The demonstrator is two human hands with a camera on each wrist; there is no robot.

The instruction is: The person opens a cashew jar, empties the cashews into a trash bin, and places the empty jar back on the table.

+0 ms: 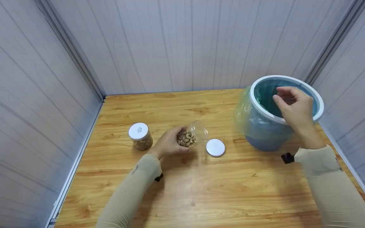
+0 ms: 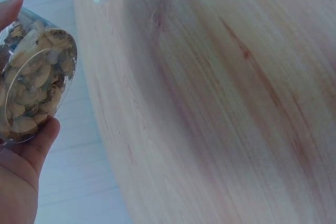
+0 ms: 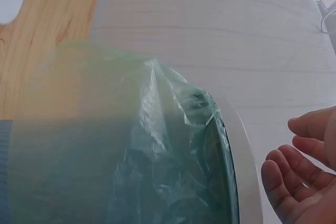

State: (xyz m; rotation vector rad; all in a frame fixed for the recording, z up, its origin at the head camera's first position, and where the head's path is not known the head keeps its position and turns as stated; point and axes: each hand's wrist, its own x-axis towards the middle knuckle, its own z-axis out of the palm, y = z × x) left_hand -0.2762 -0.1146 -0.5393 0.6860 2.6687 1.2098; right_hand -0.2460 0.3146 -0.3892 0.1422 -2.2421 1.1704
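My left hand grips a clear jar by its base end. Cashew nuts lie in the bottom of this jar, which is tipped on its side with its mouth to the right. In the left wrist view, the thumb and fingers wrap the nut-filled jar end. Just right of the jar's mouth, a round white lid lies flat on the table. Over a blue waste bin hovers my right hand, its fingers loosely bent and apart from the thumb, with nothing visible between them.
A second jar, capped with a white lid, stands upright left of my left hand. A thin green bag lines the bin and hangs over its white rim. Pale panel walls enclose the wooden table.
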